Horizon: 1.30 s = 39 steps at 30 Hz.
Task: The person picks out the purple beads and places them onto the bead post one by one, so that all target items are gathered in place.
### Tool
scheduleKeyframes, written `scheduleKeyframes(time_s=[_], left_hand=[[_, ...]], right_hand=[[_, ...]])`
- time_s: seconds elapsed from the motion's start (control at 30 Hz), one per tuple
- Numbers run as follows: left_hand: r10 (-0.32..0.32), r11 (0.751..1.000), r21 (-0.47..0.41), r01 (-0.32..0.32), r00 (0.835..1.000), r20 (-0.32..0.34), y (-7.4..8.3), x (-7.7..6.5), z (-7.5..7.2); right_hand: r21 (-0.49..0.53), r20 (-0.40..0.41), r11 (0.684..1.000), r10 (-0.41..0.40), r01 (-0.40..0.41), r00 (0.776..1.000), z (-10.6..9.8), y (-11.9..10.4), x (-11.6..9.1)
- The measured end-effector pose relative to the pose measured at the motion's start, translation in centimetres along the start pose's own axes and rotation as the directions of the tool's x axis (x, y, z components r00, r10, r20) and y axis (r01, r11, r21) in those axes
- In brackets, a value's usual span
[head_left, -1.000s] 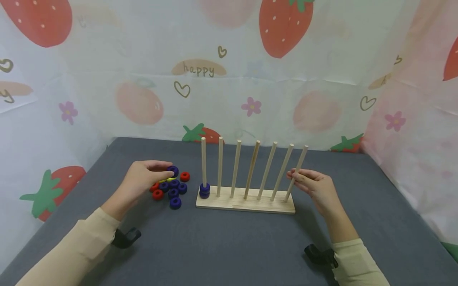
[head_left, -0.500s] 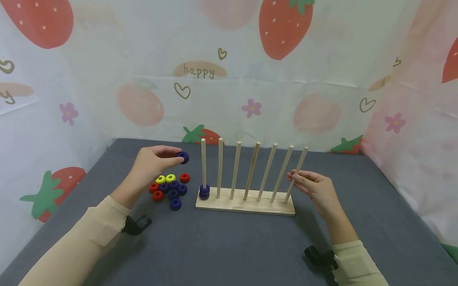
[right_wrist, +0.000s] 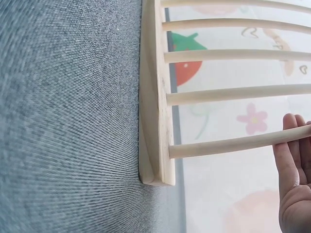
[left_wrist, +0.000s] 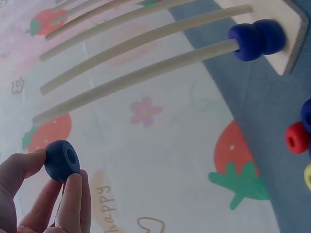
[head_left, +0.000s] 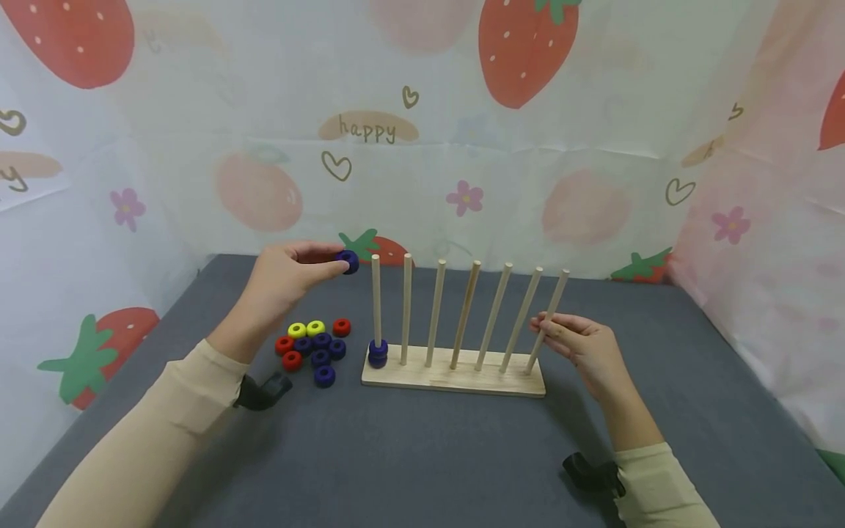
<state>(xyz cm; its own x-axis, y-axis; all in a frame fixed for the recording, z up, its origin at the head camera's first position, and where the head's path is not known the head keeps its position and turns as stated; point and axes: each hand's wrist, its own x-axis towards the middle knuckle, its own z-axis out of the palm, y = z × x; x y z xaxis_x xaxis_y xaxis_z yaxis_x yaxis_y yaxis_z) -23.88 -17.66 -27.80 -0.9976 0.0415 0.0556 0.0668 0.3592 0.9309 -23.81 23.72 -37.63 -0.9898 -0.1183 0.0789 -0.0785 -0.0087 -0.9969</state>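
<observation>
Between thumb and fingertips, my left hand [head_left: 284,282] pinches a dark blue bead [head_left: 348,262] with a hole through it. The bead is raised to about the height of the top of the leftmost peg [head_left: 376,297], just left of it and apart from it. Two blue beads [head_left: 378,354] sit stacked at the foot of that peg. A wooden base [head_left: 449,379] carries several upright pegs in a row. At its right end my right hand [head_left: 584,345] holds the rightmost peg [head_left: 556,293] between thumb and fingers. In the left wrist view the bead's hole [left_wrist: 72,156] shows.
Left of the base lies a loose group of beads: several blue ones [head_left: 320,358], red ones [head_left: 292,360] and two yellow ones [head_left: 315,328]. A grey cloth [head_left: 422,455] covers the table. A printed curtain [head_left: 409,169] hangs behind and at both sides.
My left hand has lifted the blue bead up and to the right, from over the loose beads to beside the leftmost peg's top. My right hand stays on the rightmost peg.
</observation>
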Motion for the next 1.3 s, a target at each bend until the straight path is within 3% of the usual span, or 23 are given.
scheduleKeyframes(time_s=[0.57,0.93,1.3], left_hand=[[0.078,0.994,-0.073,-0.079,0.997,-0.011,2.4,0.1,0.5],[0.104,0.99,-0.095,-0.102,0.995,0.007,2.8,0.5,1.2],[0.128,0.992,-0.025,-0.127,0.992,0.012,2.7,0.6,1.5]], right_hand=[[-0.007,-0.006,1.0,0.004,-0.004,1.0,0.0,0.0,0.0],[-0.028,-0.007,1.0,0.004,-0.004,1.0,0.1,-0.1,0.0],[-0.01,-0.004,1.0,0.001,-0.001,1.0,0.1,-0.1,-0.1]])
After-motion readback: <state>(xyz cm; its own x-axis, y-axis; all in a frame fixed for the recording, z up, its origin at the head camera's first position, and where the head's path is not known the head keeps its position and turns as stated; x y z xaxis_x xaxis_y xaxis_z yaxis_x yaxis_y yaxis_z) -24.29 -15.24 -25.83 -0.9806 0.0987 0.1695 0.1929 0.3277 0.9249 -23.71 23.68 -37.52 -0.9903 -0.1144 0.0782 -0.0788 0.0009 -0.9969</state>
